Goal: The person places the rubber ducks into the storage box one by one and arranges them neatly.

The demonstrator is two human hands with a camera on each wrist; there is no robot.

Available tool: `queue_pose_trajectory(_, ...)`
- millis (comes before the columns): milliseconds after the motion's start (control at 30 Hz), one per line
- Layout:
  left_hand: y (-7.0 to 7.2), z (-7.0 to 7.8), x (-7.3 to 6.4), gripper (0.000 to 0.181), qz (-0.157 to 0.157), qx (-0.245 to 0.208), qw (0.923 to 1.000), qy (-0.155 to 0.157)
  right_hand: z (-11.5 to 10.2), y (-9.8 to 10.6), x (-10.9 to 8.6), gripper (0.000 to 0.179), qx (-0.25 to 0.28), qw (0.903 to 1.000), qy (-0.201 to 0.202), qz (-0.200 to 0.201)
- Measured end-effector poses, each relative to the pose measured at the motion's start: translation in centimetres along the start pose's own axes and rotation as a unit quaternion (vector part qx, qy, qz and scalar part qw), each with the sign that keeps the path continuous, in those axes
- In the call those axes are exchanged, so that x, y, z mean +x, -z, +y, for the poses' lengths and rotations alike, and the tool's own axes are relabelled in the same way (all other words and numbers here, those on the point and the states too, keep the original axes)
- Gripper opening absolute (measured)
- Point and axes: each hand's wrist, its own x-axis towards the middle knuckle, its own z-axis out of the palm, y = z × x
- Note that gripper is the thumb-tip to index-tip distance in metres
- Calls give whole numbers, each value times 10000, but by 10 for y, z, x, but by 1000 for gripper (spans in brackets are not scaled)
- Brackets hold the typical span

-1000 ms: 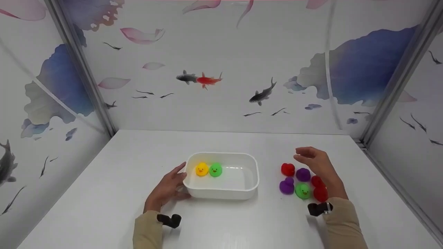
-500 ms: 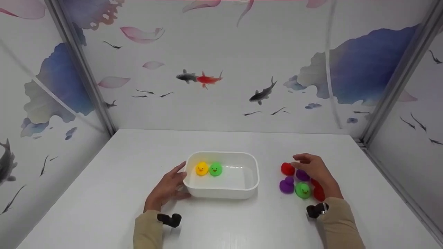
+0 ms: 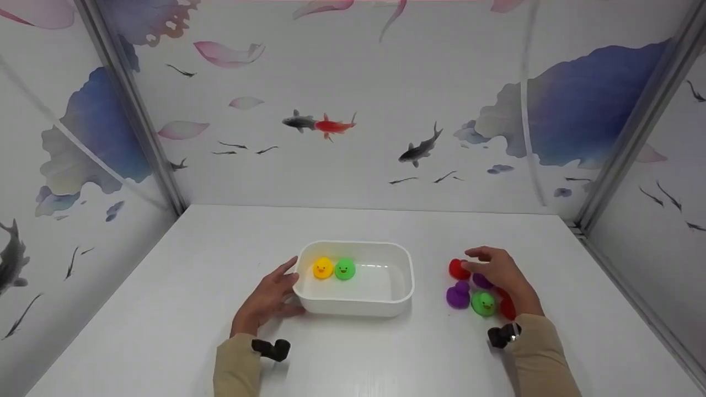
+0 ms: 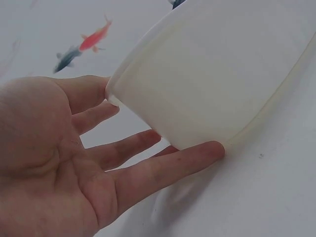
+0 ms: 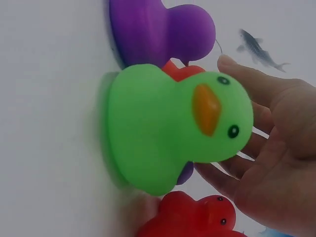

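Note:
A white plastic tub (image 3: 353, 307) holds a yellow rubber duck (image 3: 323, 268) and a green rubber duck (image 3: 345, 269) side by side. My left hand (image 3: 267, 300) rests against its left end; in the left wrist view the fairly straight fingers (image 4: 173, 170) touch the tub's wall. To the right, my right hand (image 3: 504, 275) hovers low over a group of ducks, its thumb and fingers spread around the back red duck (image 3: 456, 269). Contact with that duck cannot be made out. The nearer green duck (image 5: 148, 128) hides part of the fingers in the right wrist view.
Near the right hand sit a purple duck (image 3: 458, 296), a second purple duck (image 3: 481, 281) partly covered by the hand, and red ducks (image 3: 507, 310) under the wrist. The white table (image 3: 353, 358) meets printed wall panels (image 3: 353, 182) behind and at both sides.
My right hand has come down and slightly left, its fingertips now at the back red duck. My left hand and the tub have stayed in place.

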Motion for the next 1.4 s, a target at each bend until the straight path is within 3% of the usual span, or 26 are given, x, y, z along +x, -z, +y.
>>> queue_pose_trajectory(233, 0, 0, 1, 85, -36, 18, 10000, -16, 1, -2, 1, 57, -228, 9997, 18, -117)
queue_pose_trajectory(600, 0, -1, 1, 90, 45, 99, 9999, -12, -1, -7, 0, 45, -505, 9986, 144, -55)
queue_pose_trajectory(900, 0, 0, 0, 59, 73, -96, 9999, 3, -2, -7, 2, 49, -353, 9993, 26, 98)
queue_pose_trajectory(1400, 1, 0, 1, 59, 36, 6, 10000, 24, -36, -2, -5, 59, 154, 9995, -165, 220)
